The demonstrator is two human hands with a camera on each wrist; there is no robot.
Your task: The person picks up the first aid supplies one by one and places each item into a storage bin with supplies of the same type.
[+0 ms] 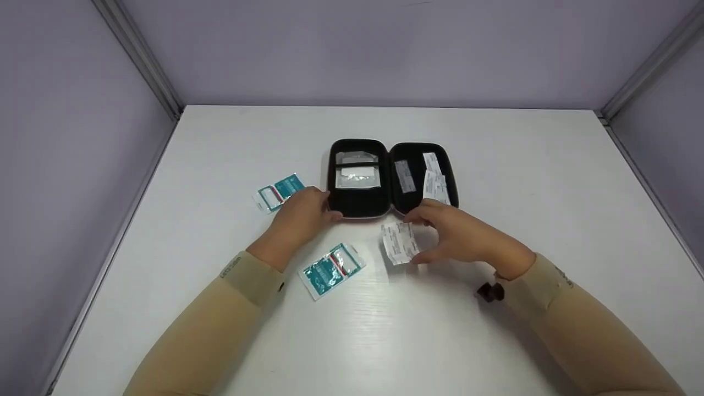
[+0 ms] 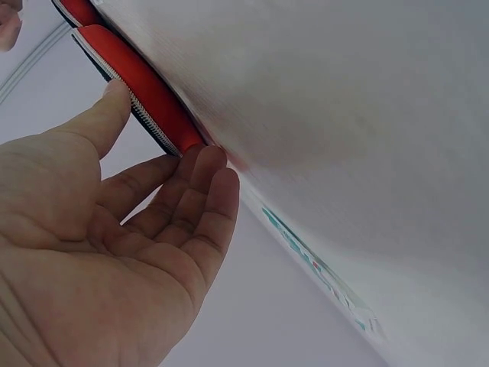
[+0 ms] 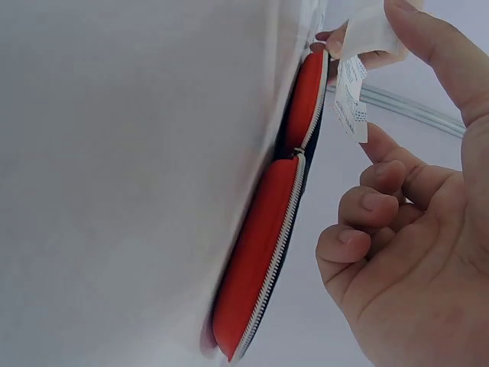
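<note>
Two hands are working at an open black case lying flat near the middle of the white counter. I am reading the left hand as bracing: its fingers are lying almost straight against the case's near left edge, the red shell and zip showing in the left wrist view, so that grip is wide and holding nothing. The right hand is pinching a small white paper sachet between thumb and forefinger, just in front of the case's right half and a little above the counter; the other fingers are curling loosely.

I am noting progress as partial. Already inside: several white sachets and a grey strip in the right half, and clear packets under the bands of the left half. Still outside: a teal pouch lying near the left forearm, a second teal pouch just beyond the left hand, and the sachet in the right hand. The case is standing fully open, zip undone. I am judging roughly half of the items stowed.
</note>
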